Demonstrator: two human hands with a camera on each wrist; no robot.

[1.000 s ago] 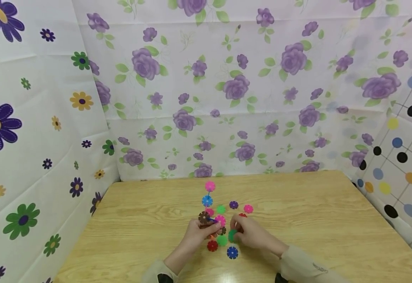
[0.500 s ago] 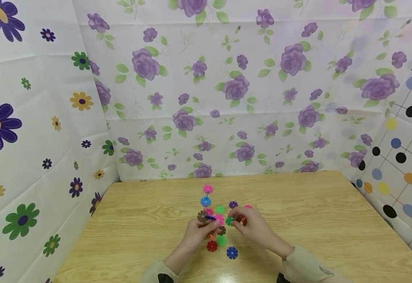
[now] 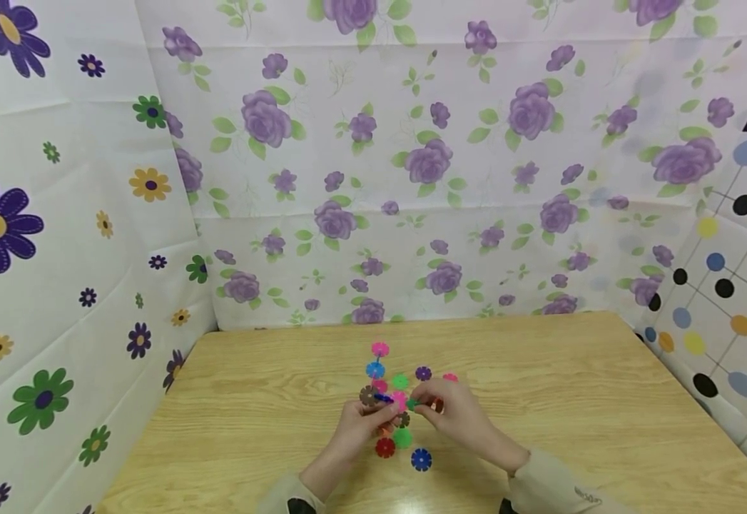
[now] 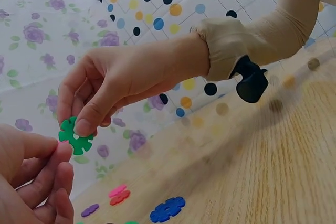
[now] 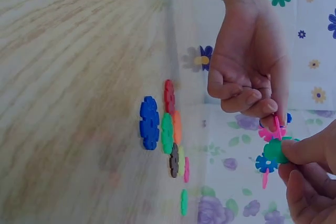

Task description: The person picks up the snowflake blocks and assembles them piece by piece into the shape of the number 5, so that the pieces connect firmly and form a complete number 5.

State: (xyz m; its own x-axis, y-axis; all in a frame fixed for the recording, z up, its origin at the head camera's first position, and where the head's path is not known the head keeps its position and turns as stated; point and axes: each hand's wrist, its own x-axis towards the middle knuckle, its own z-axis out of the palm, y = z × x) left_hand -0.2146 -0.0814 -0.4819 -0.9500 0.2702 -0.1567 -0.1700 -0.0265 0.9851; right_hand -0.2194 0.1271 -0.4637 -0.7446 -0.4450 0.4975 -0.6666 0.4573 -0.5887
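green disc [image 4: 79,145], one: flat, round, notched rim, small centre hole; location, just above the table between the two hands, its edge meeting a pink disc [image 3: 399,402]; whether the notches are engaged cannot be told. right hand [image 3: 455,408]: thumb and fingertips pinching the green disc by its rim. left hand [image 3: 360,425]: thumb and finger pinching the pink disc, which seems joined to a dark blue disc [image 3: 382,397], seen edge-on, and that to a brown disc [image 3: 368,395]; a light blue disc [image 3: 375,370] and a bright pink disc [image 3: 380,349] beyond look part of the same piece. handling, as judged: thin plastic, very light, stiff with slight give at the notches, smooth and perhaps slippery; hardly fragile alone, though joints may twist loose. best hold: rim opposite the working notch, with the joined piece steadied close to the joint. containers: none in view; loose discs lie directly on the table [image 3: 270,385]. nearer: a deep blue disc [image 3: 421,459], a red disc [image 3: 384,447], a light green disc [image 3: 402,437]. farther: a purple disc [image 3: 423,373], a mid-green disc [image 3: 400,381]. surround: rose-printed cloth [image 3: 427,160] behind, daisy-printed cloth [image 3: 90,214] left, dotted cloth [image 3: 720,300] right.
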